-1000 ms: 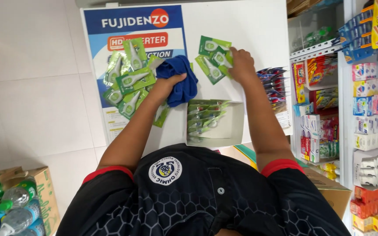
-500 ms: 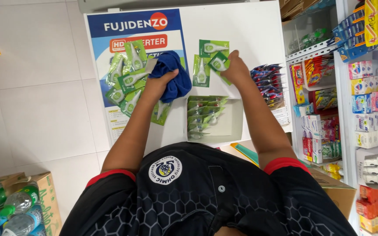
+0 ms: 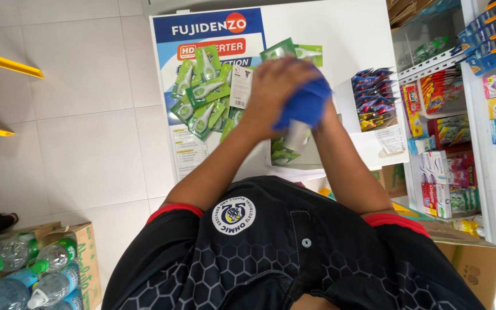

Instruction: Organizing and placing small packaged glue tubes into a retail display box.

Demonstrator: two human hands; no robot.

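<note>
Bunching up just right of the frame's centre, a blue cloth (image 3: 305,103) is sitting between both hands above a white display stand (image 3: 351,40). The left hand (image 3: 276,86) is curling closed over the cloth's upper left side, blurred by motion, its fingers wrapping the fabric. The right hand (image 3: 311,123) is lying mostly hidden under the cloth, so how far it is open cannot be told; a pale object (image 3: 297,138) is showing just below the fabric, too blurred to identify. Green blister packs (image 3: 202,97) are lying scattered to the left of the hands, and more green packs (image 3: 282,154) are resting in a shallow tray beneath them. Hanging packets (image 3: 371,97) are crowding the right side beside shelves (image 3: 489,115) of boxed goods. Water bottles (image 3: 24,270) are standing in a carton at the lower left.
</note>
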